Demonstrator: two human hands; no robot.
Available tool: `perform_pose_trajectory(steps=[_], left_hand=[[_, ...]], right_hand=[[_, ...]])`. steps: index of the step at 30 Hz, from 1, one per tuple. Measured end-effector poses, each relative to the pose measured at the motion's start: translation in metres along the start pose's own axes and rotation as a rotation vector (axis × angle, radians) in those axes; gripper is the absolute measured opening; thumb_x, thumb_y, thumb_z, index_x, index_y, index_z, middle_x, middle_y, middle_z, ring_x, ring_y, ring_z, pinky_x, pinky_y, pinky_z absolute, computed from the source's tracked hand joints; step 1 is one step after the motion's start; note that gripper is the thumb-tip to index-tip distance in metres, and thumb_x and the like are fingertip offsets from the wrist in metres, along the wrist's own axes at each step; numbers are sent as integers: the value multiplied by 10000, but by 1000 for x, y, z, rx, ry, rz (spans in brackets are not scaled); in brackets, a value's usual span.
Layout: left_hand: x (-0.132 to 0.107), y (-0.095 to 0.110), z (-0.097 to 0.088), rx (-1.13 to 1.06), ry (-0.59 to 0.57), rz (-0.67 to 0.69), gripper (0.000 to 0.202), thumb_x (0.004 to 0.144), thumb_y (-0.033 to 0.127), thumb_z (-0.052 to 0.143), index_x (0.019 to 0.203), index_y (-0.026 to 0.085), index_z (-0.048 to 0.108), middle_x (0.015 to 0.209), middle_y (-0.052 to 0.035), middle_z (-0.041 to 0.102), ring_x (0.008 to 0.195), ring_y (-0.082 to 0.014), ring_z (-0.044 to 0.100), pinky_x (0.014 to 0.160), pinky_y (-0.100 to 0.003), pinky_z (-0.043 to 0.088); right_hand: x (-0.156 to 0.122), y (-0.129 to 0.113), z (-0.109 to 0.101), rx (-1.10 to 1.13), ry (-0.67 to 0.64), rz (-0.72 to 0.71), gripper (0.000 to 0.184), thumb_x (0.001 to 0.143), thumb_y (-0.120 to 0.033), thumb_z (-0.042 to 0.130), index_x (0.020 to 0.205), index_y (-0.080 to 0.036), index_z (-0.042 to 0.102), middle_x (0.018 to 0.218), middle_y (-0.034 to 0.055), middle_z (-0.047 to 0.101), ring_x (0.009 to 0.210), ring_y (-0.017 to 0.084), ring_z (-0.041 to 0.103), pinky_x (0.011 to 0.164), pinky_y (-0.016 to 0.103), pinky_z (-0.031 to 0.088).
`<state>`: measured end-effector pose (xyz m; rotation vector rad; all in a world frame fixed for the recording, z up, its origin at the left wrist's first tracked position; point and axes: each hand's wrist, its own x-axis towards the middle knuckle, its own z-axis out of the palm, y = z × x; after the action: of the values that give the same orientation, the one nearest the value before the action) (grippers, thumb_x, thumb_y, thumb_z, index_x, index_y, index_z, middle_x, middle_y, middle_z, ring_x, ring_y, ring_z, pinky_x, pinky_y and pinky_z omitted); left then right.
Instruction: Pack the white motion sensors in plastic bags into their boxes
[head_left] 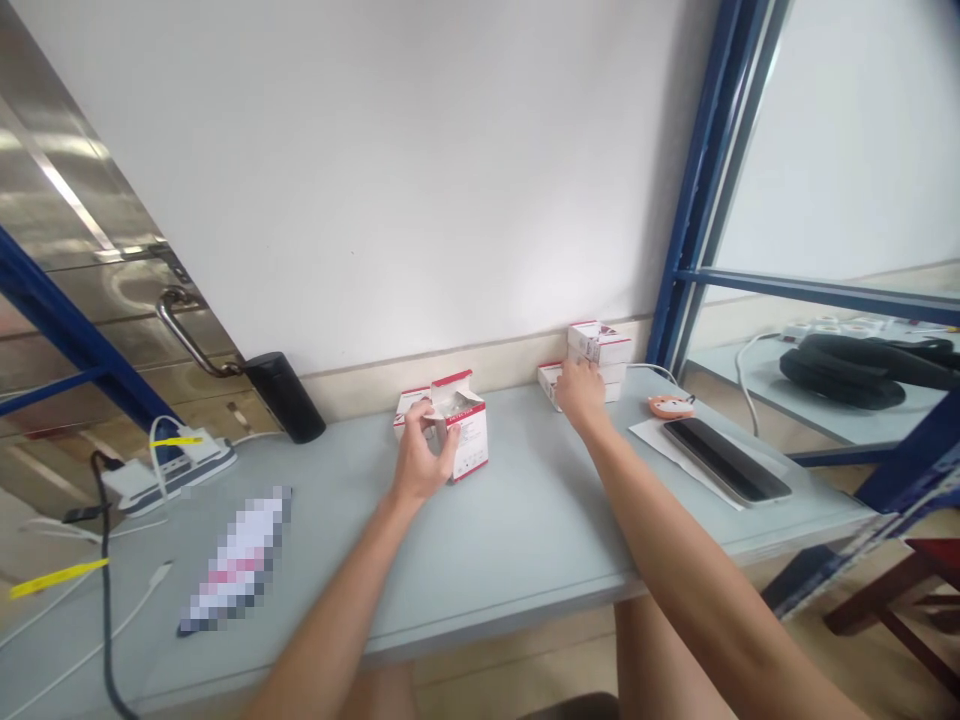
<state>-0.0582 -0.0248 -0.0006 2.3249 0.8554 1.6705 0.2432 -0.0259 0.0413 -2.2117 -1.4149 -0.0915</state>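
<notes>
My left hand [425, 455] is closed around the side of a white-and-red carton [471, 442] lettered "DETECTOR". This carton stands upright with its top flaps raised; what lies inside is not clear. Directly behind it, partly covered by my left hand, is another white-and-red carton [409, 405]. Over to the right, my right hand [582, 392] has its fingers bent against a group of similar cartons at the wall. One carton [611, 350] is on top of the pile and a lower carton [549, 378] pokes out at the left. The fingertips there are partly hidden.
On the right of the grey table [517, 560] lie a phone [727, 458] on white paper and an orange object [671, 406]. To the left are a black cylinder [285, 397], a power strip [180, 475], cables and a pixelated item [240, 560]. A wall [450, 200] rises behind.
</notes>
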Motion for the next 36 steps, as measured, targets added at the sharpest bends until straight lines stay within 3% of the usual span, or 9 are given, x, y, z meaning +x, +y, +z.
perform_pose_trajectory(steps=[7, 13, 17, 19, 21, 23, 26, 31, 36], left_hand=[[-2, -4, 1, 103, -1, 65, 415, 982, 333, 642, 1316, 238, 416, 1285, -144, 607, 1183, -270, 666, 961, -446, 586], [-1, 0, 4, 151, 34, 122, 417, 989, 342, 633, 1339, 229, 436, 1288, -150, 618, 1233, -279, 645, 964, -436, 586], [0, 8, 5, 127, 30, 90, 393, 994, 357, 630, 1320, 229, 454, 1252, -131, 637, 1129, -243, 674, 938, -405, 586], [0, 11, 6, 105, 26, 45, 391, 996, 365, 630, 1321, 233, 457, 1294, -136, 629, 1108, -232, 680, 938, -400, 582], [0, 12, 6, 66, 22, 25, 390, 998, 369, 630, 1320, 237, 456, 1326, -139, 621, 1099, -228, 682, 938, -400, 578], [1, 13, 6, 18, 10, 38, 403, 1001, 364, 623, 1340, 237, 444, 1311, -136, 630, 1096, -231, 683, 936, -403, 574], [2, 12, 5, -34, -3, 70, 401, 1010, 354, 608, 1349, 233, 432, 1253, -124, 644, 1083, -232, 681, 928, -402, 570], [1, 12, 4, -38, 4, 48, 378, 1018, 379, 601, 1324, 241, 427, 1321, -134, 600, 1096, -230, 668, 951, -411, 561], [4, 17, -4, 106, -99, 55, 375, 1067, 403, 478, 1411, 257, 503, 1259, -121, 603, 1138, -261, 621, 1010, -468, 537]], right_hand=[[-1, 4, -2, 96, -39, 48, 326, 939, -71, 542, 1212, -126, 710, 1188, 210, 734, 1184, 333, 690, 903, 396, 541], [3, 3, -11, 247, -5, 30, 338, 930, -66, 565, 1194, -166, 751, 1174, 153, 780, 1137, 289, 733, 938, 376, 552], [-8, -25, -33, 954, 95, -231, 147, 902, -220, 711, 1024, -201, 791, 1105, 80, 813, 1072, 248, 756, 981, 371, 563], [-26, -46, -44, 1277, -36, -464, 110, 839, -301, 803, 920, -227, 793, 1172, 60, 804, 1137, 256, 738, 995, 377, 571], [-47, -67, -48, 1406, -215, -596, 80, 810, -301, 828, 845, -239, 791, 1153, 48, 809, 1103, 257, 747, 939, 376, 595], [-66, -81, -44, 1402, -319, -674, 13, 826, -256, 790, 822, -245, 796, 1125, 45, 813, 1111, 259, 746, 908, 371, 604], [-77, -89, -32, 1200, -221, -717, 182, 855, -144, 679, 838, -269, 811, 1088, 16, 817, 1082, 228, 749, 926, 353, 587], [-64, -80, -25, 799, -47, -887, 316, 919, -68, 570, 914, -279, 804, 1090, 2, 816, 1089, 210, 735, 1037, 371, 501], [-65, -79, -30, 625, -26, -933, 334, 990, -94, 527, 1161, -295, 731, 1151, 5, 801, 1188, 214, 678, 1110, 405, 414]])
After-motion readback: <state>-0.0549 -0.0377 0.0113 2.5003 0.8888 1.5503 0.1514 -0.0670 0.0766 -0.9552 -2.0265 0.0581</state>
